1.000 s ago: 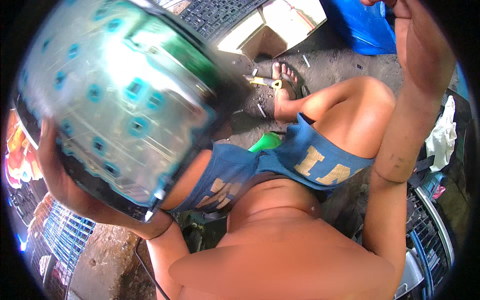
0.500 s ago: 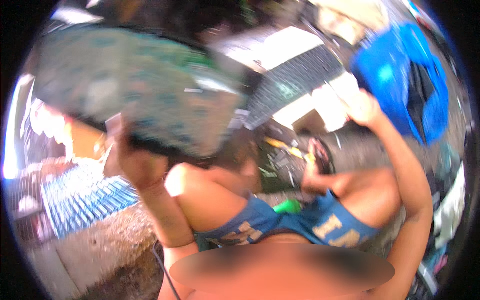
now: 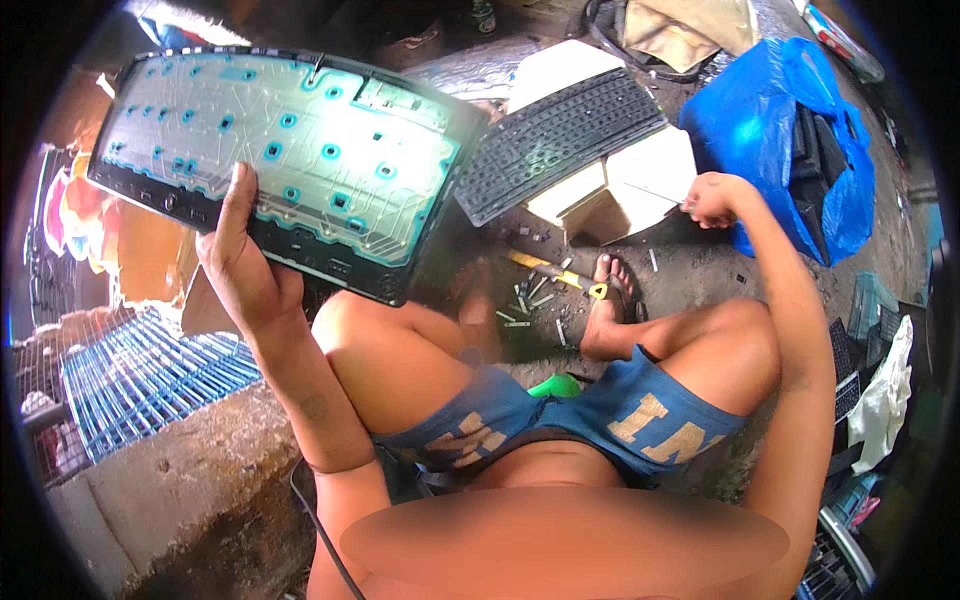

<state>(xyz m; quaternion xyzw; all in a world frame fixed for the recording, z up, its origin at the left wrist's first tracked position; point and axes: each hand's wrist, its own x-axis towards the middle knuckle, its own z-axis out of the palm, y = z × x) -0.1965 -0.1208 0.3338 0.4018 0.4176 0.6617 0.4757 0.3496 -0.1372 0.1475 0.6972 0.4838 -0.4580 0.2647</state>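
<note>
My left hand (image 3: 250, 260) grips the lower edge of an opened keyboard (image 3: 265, 205), its thumb lying on the inner face. That face is a clear sheet with printed traces and blue-ringed spots inside a black frame, tilted up at the left. Out to the right, my right hand (image 3: 712, 200) is closed beside a white box (image 3: 650, 185). A thin line runs from its fingers across the box; I cannot tell whether it is a held tool. A black keyboard part with key openings (image 3: 560, 135) lies on the box.
A blue plastic bag (image 3: 740, 130) holding dark pieces stands at the right. Between my feet lie a yellow-handled tool (image 3: 545, 268) and scattered small strips (image 3: 540, 298). Blue wire racks (image 3: 155, 375) are at left; a tan bag (image 3: 680, 35) lies at the back.
The opened keyboard was smeared by motion and now shows sharply, a little higher on its right side. My right hand has come slightly left and its fingers look more curled.
</note>
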